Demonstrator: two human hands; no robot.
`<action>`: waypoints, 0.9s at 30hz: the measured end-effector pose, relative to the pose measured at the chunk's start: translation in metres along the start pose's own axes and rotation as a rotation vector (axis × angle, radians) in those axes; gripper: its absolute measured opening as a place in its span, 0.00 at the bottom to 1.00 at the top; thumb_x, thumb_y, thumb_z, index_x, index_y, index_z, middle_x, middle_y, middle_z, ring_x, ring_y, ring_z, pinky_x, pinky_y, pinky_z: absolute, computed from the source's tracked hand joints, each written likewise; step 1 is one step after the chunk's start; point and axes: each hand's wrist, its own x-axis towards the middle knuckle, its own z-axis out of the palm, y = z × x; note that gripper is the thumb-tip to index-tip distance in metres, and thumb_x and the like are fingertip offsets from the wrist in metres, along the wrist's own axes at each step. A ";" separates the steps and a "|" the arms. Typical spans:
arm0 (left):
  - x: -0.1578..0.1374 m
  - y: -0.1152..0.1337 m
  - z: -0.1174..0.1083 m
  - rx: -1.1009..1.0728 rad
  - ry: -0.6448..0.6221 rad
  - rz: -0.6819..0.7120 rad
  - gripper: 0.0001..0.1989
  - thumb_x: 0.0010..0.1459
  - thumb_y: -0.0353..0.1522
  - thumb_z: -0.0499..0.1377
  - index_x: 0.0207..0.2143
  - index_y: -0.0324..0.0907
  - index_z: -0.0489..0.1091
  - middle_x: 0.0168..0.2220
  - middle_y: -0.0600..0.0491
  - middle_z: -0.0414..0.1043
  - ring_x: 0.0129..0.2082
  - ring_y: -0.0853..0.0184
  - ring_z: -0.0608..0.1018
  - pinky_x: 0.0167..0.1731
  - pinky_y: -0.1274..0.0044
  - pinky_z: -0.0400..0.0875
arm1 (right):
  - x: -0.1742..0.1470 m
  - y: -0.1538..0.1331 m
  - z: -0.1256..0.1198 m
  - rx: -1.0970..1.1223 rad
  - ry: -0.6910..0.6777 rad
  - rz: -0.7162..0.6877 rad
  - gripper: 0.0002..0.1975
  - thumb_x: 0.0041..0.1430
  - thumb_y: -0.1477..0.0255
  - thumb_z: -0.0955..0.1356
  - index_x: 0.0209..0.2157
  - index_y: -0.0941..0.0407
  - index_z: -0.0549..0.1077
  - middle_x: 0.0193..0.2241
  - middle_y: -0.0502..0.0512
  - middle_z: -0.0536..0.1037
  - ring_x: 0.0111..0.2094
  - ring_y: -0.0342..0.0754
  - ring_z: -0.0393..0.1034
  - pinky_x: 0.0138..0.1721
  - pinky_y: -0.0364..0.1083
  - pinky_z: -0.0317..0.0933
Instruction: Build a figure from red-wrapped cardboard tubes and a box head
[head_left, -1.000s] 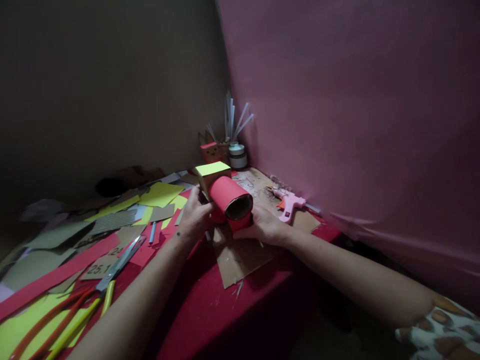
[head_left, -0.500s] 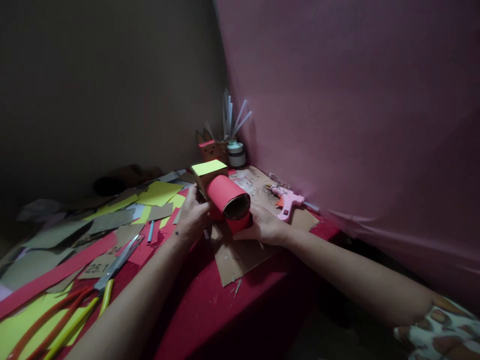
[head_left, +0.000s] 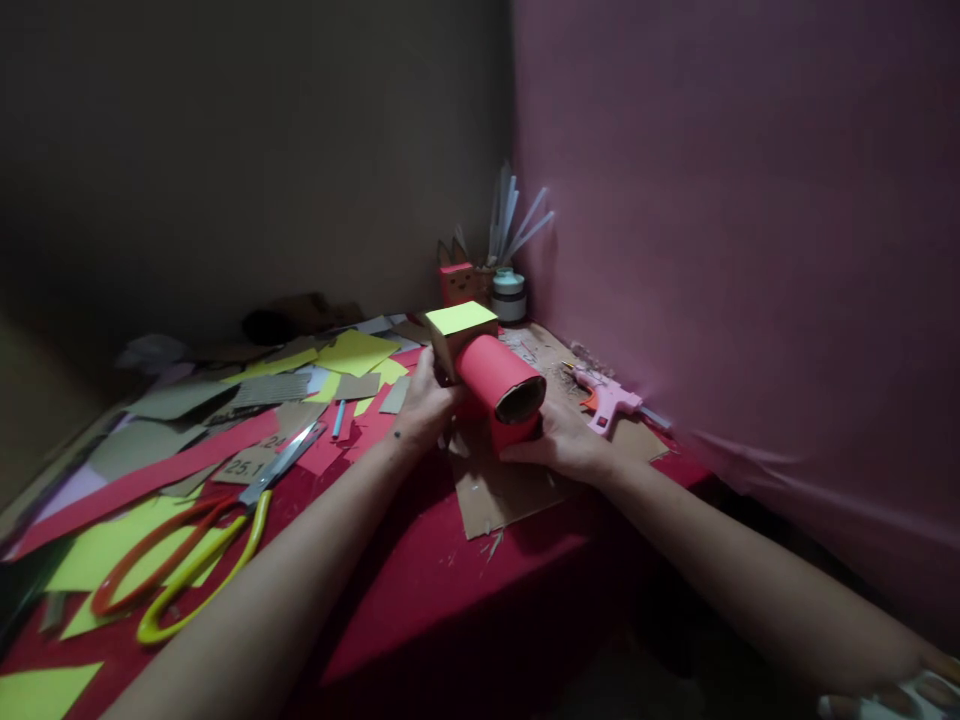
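Between my hands is a cardboard model (head_left: 501, 374): a red paper-covered tube with an open end facing me, joined to a brown box with a yellow-green top. Another red part shows beneath the tube. My left hand (head_left: 427, 408) grips the box end from the left, its fingers partly hidden behind the model. At the lower right, my right hand (head_left: 562, 440) is closed around the red part under the tube's open end. The model is held above a piece of cardboard (head_left: 487, 495) on the red tablecloth.
Scissors (head_left: 247, 510) with red and yellow handles lie at left among paper and cardboard scraps (head_left: 255, 390). A pink glue gun (head_left: 607, 398) rests at right near the pink wall. Behind stand a lidded jar (head_left: 508, 296), white sticks (head_left: 514, 220) and a red eared box (head_left: 456, 284).
The whole view has shifted, so the table things appear farther right, and more of the scissors shows. Both hands keep their hold on the cardboard model, whose pose looks much the same.
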 end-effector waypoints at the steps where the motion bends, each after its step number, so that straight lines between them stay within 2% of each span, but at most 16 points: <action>1: -0.001 0.001 0.000 -0.002 -0.002 0.003 0.25 0.38 0.24 0.66 0.41 0.42 0.66 0.35 0.52 0.73 0.34 0.61 0.76 0.33 0.71 0.71 | -0.001 0.000 0.000 -0.003 -0.004 0.029 0.26 0.42 0.71 0.75 0.46 0.53 0.72 0.44 0.53 0.76 0.47 0.59 0.68 0.51 0.57 0.62; 4: -0.001 0.003 0.001 -0.010 -0.013 0.018 0.28 0.36 0.23 0.66 0.43 0.42 0.66 0.37 0.51 0.73 0.37 0.59 0.76 0.35 0.70 0.72 | -0.001 -0.001 -0.001 -0.025 -0.005 0.090 0.26 0.41 0.71 0.75 0.45 0.53 0.72 0.41 0.54 0.76 0.45 0.60 0.69 0.50 0.58 0.63; 7: 0.000 0.003 0.001 -0.015 -0.024 0.047 0.31 0.36 0.23 0.66 0.46 0.42 0.65 0.43 0.48 0.73 0.43 0.57 0.75 0.40 0.68 0.71 | -0.001 -0.003 -0.001 -0.042 0.011 0.103 0.26 0.40 0.72 0.75 0.45 0.54 0.71 0.42 0.56 0.76 0.46 0.61 0.69 0.50 0.59 0.63; 11: 0.004 -0.001 0.000 -0.021 -0.037 0.070 0.29 0.37 0.24 0.67 0.45 0.41 0.65 0.46 0.45 0.72 0.46 0.55 0.74 0.43 0.66 0.69 | -0.001 -0.003 0.000 0.001 -0.003 0.133 0.28 0.40 0.71 0.76 0.47 0.54 0.70 0.42 0.56 0.76 0.46 0.61 0.69 0.49 0.59 0.63; 15: 0.003 -0.001 0.000 -0.028 -0.070 0.086 0.31 0.36 0.25 0.68 0.46 0.41 0.66 0.43 0.46 0.73 0.46 0.55 0.74 0.43 0.66 0.69 | -0.002 0.000 -0.001 -0.015 0.025 0.144 0.28 0.39 0.71 0.76 0.46 0.55 0.70 0.43 0.57 0.75 0.47 0.61 0.68 0.50 0.59 0.62; 21: 0.001 0.000 -0.001 -0.039 -0.107 0.077 0.30 0.33 0.27 0.69 0.43 0.40 0.66 0.37 0.49 0.72 0.39 0.58 0.74 0.38 0.68 0.70 | -0.002 0.003 -0.001 -0.020 0.026 0.119 0.30 0.41 0.68 0.77 0.47 0.55 0.69 0.45 0.57 0.74 0.48 0.60 0.68 0.51 0.59 0.62; 27: -0.001 -0.001 0.002 -0.060 -0.142 0.116 0.31 0.36 0.29 0.69 0.46 0.39 0.66 0.41 0.47 0.72 0.40 0.57 0.74 0.40 0.67 0.69 | -0.003 0.000 -0.001 -0.028 0.034 0.127 0.30 0.40 0.68 0.77 0.47 0.57 0.70 0.44 0.59 0.74 0.48 0.61 0.68 0.50 0.58 0.62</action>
